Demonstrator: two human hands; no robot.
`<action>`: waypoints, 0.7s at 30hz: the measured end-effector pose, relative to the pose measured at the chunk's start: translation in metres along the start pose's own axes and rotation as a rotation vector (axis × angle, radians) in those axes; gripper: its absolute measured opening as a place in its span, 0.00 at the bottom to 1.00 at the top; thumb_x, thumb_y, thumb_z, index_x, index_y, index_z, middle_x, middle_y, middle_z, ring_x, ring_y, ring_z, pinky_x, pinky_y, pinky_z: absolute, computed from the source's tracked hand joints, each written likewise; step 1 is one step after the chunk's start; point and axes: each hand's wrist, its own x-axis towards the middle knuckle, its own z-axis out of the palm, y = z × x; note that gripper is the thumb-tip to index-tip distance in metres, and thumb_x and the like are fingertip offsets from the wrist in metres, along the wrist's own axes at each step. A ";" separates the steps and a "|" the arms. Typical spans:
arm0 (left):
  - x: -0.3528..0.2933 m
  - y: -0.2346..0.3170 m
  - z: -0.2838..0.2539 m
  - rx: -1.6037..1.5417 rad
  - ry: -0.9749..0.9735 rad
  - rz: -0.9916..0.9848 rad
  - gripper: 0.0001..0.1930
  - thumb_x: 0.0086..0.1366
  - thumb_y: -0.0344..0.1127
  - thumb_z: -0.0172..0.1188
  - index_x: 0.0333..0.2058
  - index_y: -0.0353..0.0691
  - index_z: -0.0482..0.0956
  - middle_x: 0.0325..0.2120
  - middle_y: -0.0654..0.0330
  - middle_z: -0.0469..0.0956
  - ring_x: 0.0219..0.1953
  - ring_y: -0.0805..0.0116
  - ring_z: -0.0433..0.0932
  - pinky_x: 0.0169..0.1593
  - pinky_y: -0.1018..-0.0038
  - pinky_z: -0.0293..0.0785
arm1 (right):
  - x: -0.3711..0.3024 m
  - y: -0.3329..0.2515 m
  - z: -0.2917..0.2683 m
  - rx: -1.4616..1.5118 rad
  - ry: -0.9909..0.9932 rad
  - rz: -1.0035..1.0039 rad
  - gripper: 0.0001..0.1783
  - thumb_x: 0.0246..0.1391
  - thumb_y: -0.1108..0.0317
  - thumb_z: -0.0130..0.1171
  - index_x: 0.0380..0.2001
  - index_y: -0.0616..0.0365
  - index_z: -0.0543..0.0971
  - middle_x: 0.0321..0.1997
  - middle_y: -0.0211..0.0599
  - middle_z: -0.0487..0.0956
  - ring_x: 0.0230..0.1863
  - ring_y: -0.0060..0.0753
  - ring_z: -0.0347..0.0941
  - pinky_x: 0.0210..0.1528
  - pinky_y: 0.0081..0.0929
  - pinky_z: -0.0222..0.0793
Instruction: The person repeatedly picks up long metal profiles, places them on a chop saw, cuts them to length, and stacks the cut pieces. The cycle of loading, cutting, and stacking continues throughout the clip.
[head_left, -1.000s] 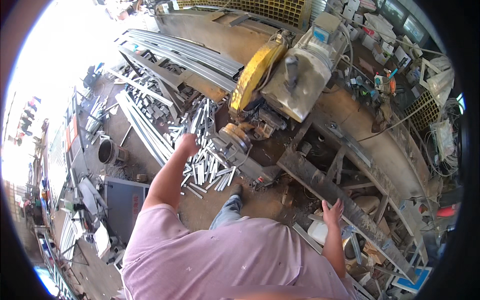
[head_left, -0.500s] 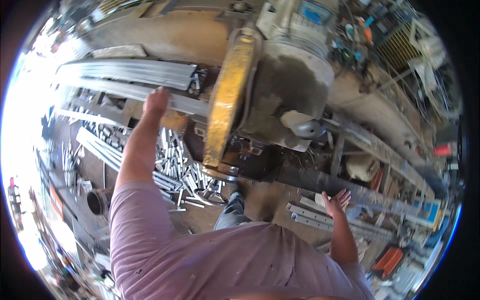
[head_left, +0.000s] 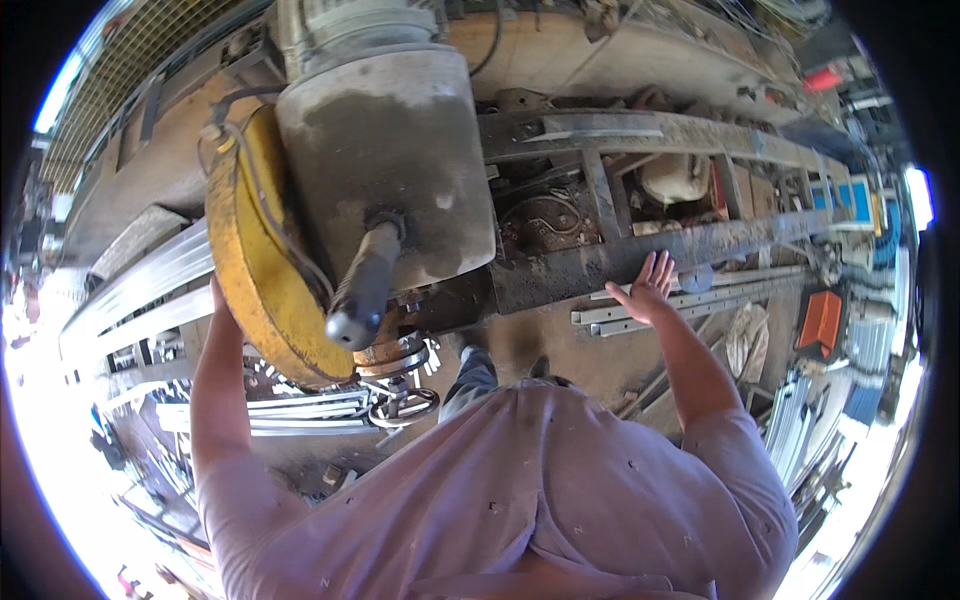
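A cut-off saw with a curved yellow blade guard (head_left: 255, 260) and a grey, dust-stained housing (head_left: 390, 150) stands in front of me. From the housing a dark handle (head_left: 365, 290) sticks out toward me. My left hand (head_left: 218, 297) is beside long silver metal profiles (head_left: 150, 285), mostly behind the guard; its fingers are hidden, so I cannot tell whether it grips them. My right hand (head_left: 650, 290) has its fingers spread and holds nothing. It is at the near edge of a dark steel rail (head_left: 600, 272); whether it touches the rail is unclear.
Punched metal bars (head_left: 690, 302) lie beyond the right hand, low beside the rail. A handwheel (head_left: 403, 405) is under the saw. Silver bars (head_left: 300, 412) and scattered offcuts lie at lower left. An orange tray-like object (head_left: 820, 322) and more metal lengths (head_left: 790, 415) are at right.
My view has turned to the right, so the saw now appears farther left. My left hand, earlier plainly on a silver profile, is now mostly behind the guard. My right hand stays open by the rail.
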 end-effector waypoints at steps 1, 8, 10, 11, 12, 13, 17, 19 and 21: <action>0.001 0.005 0.000 -0.009 0.003 0.004 0.12 0.69 0.38 0.61 0.49 0.47 0.83 0.50 0.58 0.84 0.57 0.58 0.81 0.56 0.61 0.81 | 0.001 0.001 0.000 -0.004 0.004 0.004 0.82 0.50 0.11 0.50 0.79 0.65 0.24 0.83 0.60 0.13 0.83 0.67 0.06 0.81 0.67 0.21; -0.015 -0.045 0.008 -0.059 0.049 -0.015 0.16 0.67 0.39 0.63 0.52 0.45 0.82 0.52 0.55 0.82 0.59 0.55 0.79 0.59 0.59 0.79 | -0.007 -0.003 -0.001 0.027 0.024 0.013 0.82 0.50 0.12 0.52 0.79 0.66 0.27 0.83 0.61 0.15 0.83 0.67 0.07 0.81 0.67 0.21; -0.021 -0.056 0.012 -0.075 0.060 -0.029 0.17 0.67 0.39 0.63 0.53 0.45 0.81 0.53 0.54 0.82 0.60 0.54 0.78 0.60 0.58 0.78 | -0.007 -0.004 -0.002 0.046 0.029 0.007 0.81 0.50 0.12 0.53 0.80 0.65 0.27 0.83 0.59 0.14 0.83 0.65 0.06 0.81 0.68 0.22; -0.022 -0.058 0.013 -0.081 0.064 -0.036 0.17 0.67 0.39 0.64 0.53 0.45 0.81 0.53 0.54 0.81 0.60 0.54 0.78 0.60 0.58 0.77 | -0.008 -0.007 -0.005 0.058 0.021 0.007 0.81 0.50 0.12 0.53 0.80 0.64 0.27 0.83 0.59 0.14 0.83 0.65 0.05 0.81 0.68 0.22; -0.024 -0.057 0.012 -0.093 0.071 -0.042 0.18 0.67 0.39 0.64 0.54 0.45 0.81 0.54 0.54 0.81 0.60 0.53 0.78 0.61 0.58 0.77 | -0.010 -0.009 -0.008 0.068 0.015 0.002 0.81 0.50 0.12 0.53 0.80 0.64 0.27 0.83 0.58 0.13 0.83 0.64 0.05 0.81 0.68 0.22; -0.025 -0.055 0.012 -0.100 0.078 -0.046 0.18 0.66 0.39 0.64 0.54 0.45 0.80 0.54 0.53 0.81 0.61 0.53 0.77 0.61 0.57 0.77 | -0.008 -0.009 -0.006 0.069 0.013 0.001 0.82 0.49 0.12 0.53 0.80 0.63 0.26 0.83 0.57 0.12 0.83 0.62 0.04 0.81 0.67 0.22; -0.030 -0.028 -0.003 -0.167 0.117 -0.047 0.21 0.65 0.40 0.65 0.56 0.44 0.79 0.55 0.52 0.80 0.62 0.51 0.76 0.63 0.56 0.75 | -0.005 -0.006 -0.001 0.069 0.016 0.009 0.82 0.49 0.12 0.54 0.80 0.63 0.25 0.83 0.56 0.12 0.83 0.62 0.05 0.81 0.67 0.22; -0.035 -0.005 -0.026 -0.253 0.163 -0.042 0.22 0.65 0.40 0.66 0.57 0.44 0.79 0.56 0.51 0.79 0.63 0.50 0.76 0.64 0.55 0.74 | -0.007 -0.009 -0.008 0.042 -0.022 0.032 0.83 0.48 0.12 0.53 0.79 0.62 0.25 0.84 0.56 0.13 0.83 0.62 0.05 0.81 0.67 0.21; -0.053 0.021 -0.057 -0.382 0.238 -0.030 0.23 0.65 0.40 0.66 0.57 0.43 0.78 0.56 0.51 0.79 0.63 0.49 0.75 0.65 0.55 0.73 | -0.020 -0.028 -0.029 0.006 -0.021 0.083 0.80 0.51 0.16 0.58 0.80 0.65 0.31 0.85 0.59 0.20 0.85 0.65 0.12 0.81 0.67 0.25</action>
